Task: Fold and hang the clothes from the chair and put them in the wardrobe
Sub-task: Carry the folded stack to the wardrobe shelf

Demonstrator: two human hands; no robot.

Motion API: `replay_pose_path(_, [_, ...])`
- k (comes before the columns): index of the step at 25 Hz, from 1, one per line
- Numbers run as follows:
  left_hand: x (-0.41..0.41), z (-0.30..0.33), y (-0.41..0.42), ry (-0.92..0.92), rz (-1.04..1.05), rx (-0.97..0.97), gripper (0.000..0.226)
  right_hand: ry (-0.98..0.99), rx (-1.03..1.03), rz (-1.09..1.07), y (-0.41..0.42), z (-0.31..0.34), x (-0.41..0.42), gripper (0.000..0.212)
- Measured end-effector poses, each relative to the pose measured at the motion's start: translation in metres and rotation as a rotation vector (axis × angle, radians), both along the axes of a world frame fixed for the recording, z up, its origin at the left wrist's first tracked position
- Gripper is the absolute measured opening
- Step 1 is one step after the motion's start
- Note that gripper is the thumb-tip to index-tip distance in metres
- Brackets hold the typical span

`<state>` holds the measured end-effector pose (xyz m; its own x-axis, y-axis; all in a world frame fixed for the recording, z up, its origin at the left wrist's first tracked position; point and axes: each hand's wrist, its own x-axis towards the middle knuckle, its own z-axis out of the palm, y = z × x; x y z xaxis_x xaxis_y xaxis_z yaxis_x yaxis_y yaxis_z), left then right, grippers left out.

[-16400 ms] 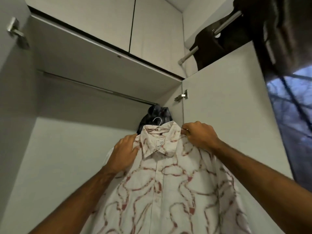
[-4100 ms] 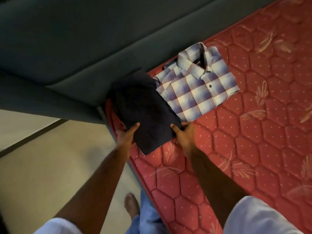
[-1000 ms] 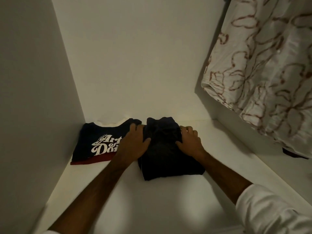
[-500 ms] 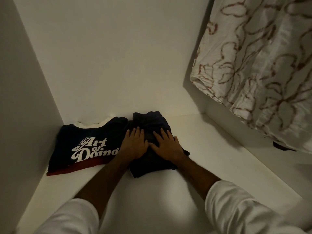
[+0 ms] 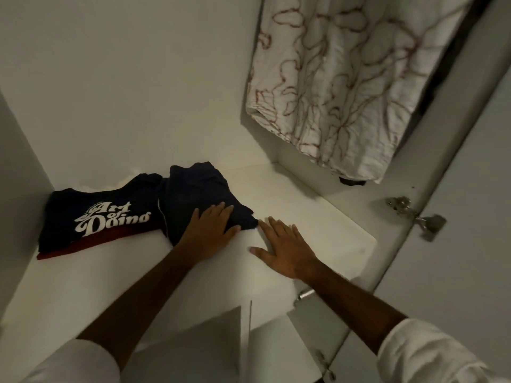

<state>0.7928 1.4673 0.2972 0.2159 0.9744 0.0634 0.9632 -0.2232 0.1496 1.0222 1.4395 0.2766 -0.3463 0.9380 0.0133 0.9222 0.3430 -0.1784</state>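
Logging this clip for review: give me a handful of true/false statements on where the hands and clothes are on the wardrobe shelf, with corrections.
1. The left hand lies flat on the dark folded garment. True.
2. The right hand grips the patterned hanging shirt. False: it rests open on the bare shelf, fingers spread, just right of the dark garment.
3. The printed T-shirt lies left of the dark folded garment. True.
4. The patterned shirt is folded on the shelf. False: it hangs above the shelf's right side.
5. The printed T-shirt is stacked on top of the dark garment. False: they lie side by side, edges touching.
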Motion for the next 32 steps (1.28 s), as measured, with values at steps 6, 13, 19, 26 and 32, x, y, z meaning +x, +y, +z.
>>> replay_pose_path(6, [0.124, -0.04, -0.162, 0.171, -0.328, 0.205, 0.076, -0.007, 0.129, -0.154, -0.196, -0.025, 0.116, 0.084])
replay_pose_path(13, [0.288, -0.103, -0.396, 0.197, -0.737, 0.131, 0.073, -0.062, -0.049, -0.552, -0.512, -0.109, 0.24, 0.089])
replay_pose_path(19, [0.405, -0.158, -0.554, 0.285, -1.169, -0.008, 0.079, -0.045, -0.199, -0.964, -0.718, -0.169, 0.29, 0.086])
replay_pose_path(26, [0.534, -0.206, -0.707, 0.331, -1.694, -0.107, 0.072, 0.094, -0.349, -1.467, -0.895, -0.206, 0.319, 0.101])
replay_pose_path(32, [0.611, -0.252, -0.854, 0.346, -2.041, -0.316, 0.072, 0.223, -0.406, -1.877, -1.041, -0.239, 0.308, 0.097])
